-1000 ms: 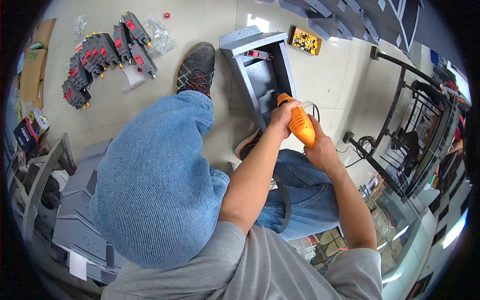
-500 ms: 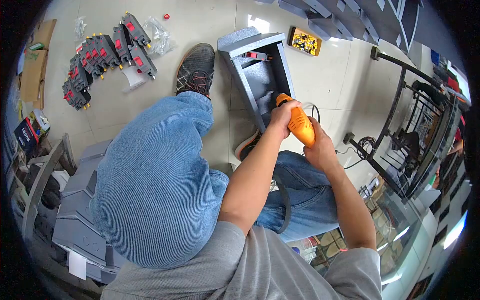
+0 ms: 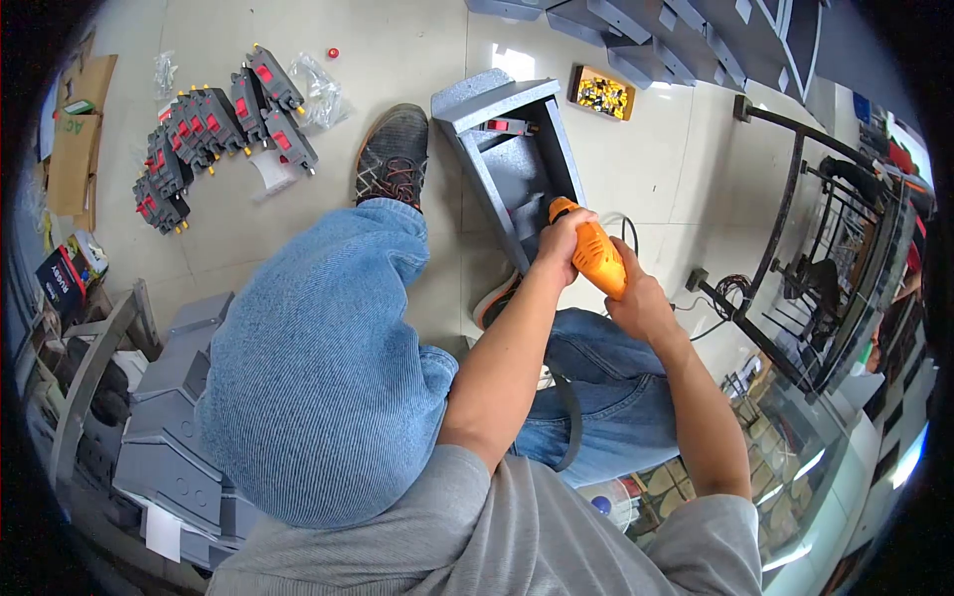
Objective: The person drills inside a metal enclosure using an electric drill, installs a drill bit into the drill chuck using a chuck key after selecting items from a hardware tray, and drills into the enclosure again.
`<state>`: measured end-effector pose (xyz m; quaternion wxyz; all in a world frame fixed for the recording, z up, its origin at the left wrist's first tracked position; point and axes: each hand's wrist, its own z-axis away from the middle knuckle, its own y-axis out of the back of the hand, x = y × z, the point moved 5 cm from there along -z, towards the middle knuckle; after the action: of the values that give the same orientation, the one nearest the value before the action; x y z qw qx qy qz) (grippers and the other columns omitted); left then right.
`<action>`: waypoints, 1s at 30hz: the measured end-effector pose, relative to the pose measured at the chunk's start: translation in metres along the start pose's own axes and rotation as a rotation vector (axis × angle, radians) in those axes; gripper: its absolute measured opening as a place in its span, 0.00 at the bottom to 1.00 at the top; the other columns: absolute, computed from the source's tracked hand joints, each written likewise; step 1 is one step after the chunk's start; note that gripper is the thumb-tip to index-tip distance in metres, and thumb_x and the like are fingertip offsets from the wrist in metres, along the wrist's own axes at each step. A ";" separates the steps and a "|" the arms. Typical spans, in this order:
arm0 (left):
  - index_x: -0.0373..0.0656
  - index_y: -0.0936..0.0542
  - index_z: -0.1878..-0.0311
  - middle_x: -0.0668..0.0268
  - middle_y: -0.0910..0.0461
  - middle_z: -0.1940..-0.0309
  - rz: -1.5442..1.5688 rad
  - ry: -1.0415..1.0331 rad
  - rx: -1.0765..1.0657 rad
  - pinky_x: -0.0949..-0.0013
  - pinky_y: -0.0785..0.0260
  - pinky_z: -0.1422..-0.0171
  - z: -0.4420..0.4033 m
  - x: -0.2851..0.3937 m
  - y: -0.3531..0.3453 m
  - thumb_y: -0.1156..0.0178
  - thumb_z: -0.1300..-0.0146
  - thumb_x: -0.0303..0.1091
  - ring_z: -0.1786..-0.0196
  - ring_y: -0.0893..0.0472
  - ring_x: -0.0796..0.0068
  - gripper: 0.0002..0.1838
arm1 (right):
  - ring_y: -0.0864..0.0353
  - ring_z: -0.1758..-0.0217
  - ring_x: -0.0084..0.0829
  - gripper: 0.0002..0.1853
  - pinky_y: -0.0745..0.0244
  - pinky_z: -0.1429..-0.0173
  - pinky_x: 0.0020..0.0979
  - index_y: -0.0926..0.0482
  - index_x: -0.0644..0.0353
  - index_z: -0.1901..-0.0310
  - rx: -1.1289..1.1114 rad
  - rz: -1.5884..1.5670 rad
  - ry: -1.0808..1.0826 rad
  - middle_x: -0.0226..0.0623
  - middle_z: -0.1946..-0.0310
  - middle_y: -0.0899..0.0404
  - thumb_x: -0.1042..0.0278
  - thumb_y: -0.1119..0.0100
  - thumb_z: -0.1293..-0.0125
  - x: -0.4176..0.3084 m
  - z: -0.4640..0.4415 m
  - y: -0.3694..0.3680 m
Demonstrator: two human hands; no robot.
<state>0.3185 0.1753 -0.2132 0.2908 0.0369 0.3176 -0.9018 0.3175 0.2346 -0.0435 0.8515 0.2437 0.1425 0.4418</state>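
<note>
An orange power drill (image 3: 598, 260) is held in both hands over the near end of a grey metal box (image 3: 497, 96). My left hand (image 3: 561, 245) wraps round its front part, by the box's right wall. Behind it, my right hand (image 3: 639, 298) grips the drill's rear end. The drill's tip is hidden inside the box. At the far end of the box's inside sits a dark module with a red switch (image 3: 505, 126). The box rests on the tiled floor, tilted a little, beyond my bent knee.
Several dark modules with red switches (image 3: 211, 121) lie at the upper left beside clear plastic bags (image 3: 320, 96). A small carton of yellow and black parts (image 3: 602, 93) is right of the box. Grey metal housings (image 3: 174, 452) are stacked lower left. A black metal frame (image 3: 795, 179) stands right.
The view has shifted slightly, so the floor items appear lower. Both hands keep their hold on the drill, which stays at the near end of the box.
</note>
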 end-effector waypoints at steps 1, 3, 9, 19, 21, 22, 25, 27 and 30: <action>0.37 0.25 0.52 0.59 0.20 0.63 0.010 0.000 -0.001 0.57 0.21 0.53 0.001 0.000 0.000 0.32 0.47 0.36 0.62 0.16 0.60 0.21 | 0.22 0.46 0.66 0.47 0.26 0.40 0.55 0.48 0.45 0.24 0.001 -0.003 -0.002 0.64 0.51 0.19 0.77 0.42 0.46 0.000 0.001 0.000; 0.34 0.24 0.52 0.60 0.20 0.63 0.031 -0.004 -0.007 0.59 0.21 0.55 0.002 0.000 -0.001 0.30 0.49 0.35 0.63 0.16 0.62 0.23 | 0.22 0.46 0.66 0.47 0.26 0.40 0.55 0.48 0.45 0.24 0.006 -0.006 -0.004 0.65 0.51 0.20 0.77 0.43 0.46 0.001 0.002 0.000; 0.36 0.22 0.52 0.61 0.19 0.62 0.006 -0.038 0.039 0.59 0.22 0.54 0.004 -0.003 -0.003 0.28 0.51 0.36 0.62 0.16 0.62 0.24 | 0.20 0.48 0.65 0.47 0.24 0.43 0.55 0.46 0.44 0.24 0.080 -0.013 0.087 0.63 0.54 0.18 0.79 0.45 0.48 0.008 0.004 0.000; 0.42 0.26 0.52 0.62 0.20 0.62 0.039 -0.034 -0.001 0.56 0.21 0.50 0.013 -0.012 -0.012 0.31 0.45 0.37 0.60 0.16 0.61 0.21 | 0.19 0.48 0.62 0.47 0.24 0.41 0.52 0.42 0.44 0.25 0.146 -0.023 0.194 0.61 0.54 0.17 0.78 0.42 0.51 0.027 0.011 0.001; 0.43 0.26 0.52 0.63 0.21 0.63 0.020 -0.045 0.014 0.55 0.21 0.49 0.019 -0.014 -0.016 0.31 0.44 0.37 0.60 0.17 0.62 0.20 | 0.20 0.47 0.61 0.48 0.24 0.40 0.49 0.41 0.45 0.25 0.120 -0.057 0.184 0.61 0.53 0.18 0.77 0.40 0.52 0.029 0.017 0.007; 0.43 0.26 0.52 0.64 0.21 0.63 0.024 -0.051 0.023 0.55 0.21 0.49 0.018 -0.017 -0.016 0.31 0.44 0.38 0.60 0.17 0.62 0.20 | 0.20 0.46 0.61 0.48 0.24 0.39 0.48 0.40 0.45 0.25 0.107 -0.076 0.181 0.61 0.53 0.18 0.76 0.38 0.53 0.030 0.019 0.011; 0.39 0.26 0.51 0.64 0.22 0.62 0.054 -0.091 0.046 0.59 0.21 0.55 0.024 -0.025 -0.018 0.28 0.48 0.37 0.62 0.17 0.66 0.24 | 0.20 0.39 0.46 0.52 0.25 0.36 0.39 0.41 0.51 0.24 -0.041 -0.245 0.290 0.51 0.44 0.19 0.66 0.26 0.52 0.039 0.028 0.023; 0.39 0.26 0.51 0.64 0.22 0.61 0.054 -0.103 0.069 0.59 0.22 0.54 0.042 -0.034 -0.027 0.27 0.48 0.36 0.61 0.17 0.66 0.24 | 0.23 0.38 0.34 0.54 0.29 0.35 0.34 0.40 0.56 0.23 -0.192 -0.372 0.323 0.41 0.38 0.22 0.50 0.21 0.50 0.051 0.029 0.028; 0.39 0.26 0.50 0.65 0.22 0.59 0.001 -0.189 0.145 0.62 0.23 0.51 0.084 -0.049 -0.046 0.27 0.47 0.37 0.58 0.18 0.67 0.24 | 0.22 0.45 0.30 0.48 0.27 0.41 0.31 0.33 0.54 0.26 -0.327 -0.811 0.159 0.42 0.45 0.19 0.26 0.39 0.39 0.069 0.048 0.040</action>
<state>0.3436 0.1792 -0.1090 0.3165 -0.0269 0.2228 -0.9217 0.3511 0.2971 0.0166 0.9697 -0.0044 0.2198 0.1062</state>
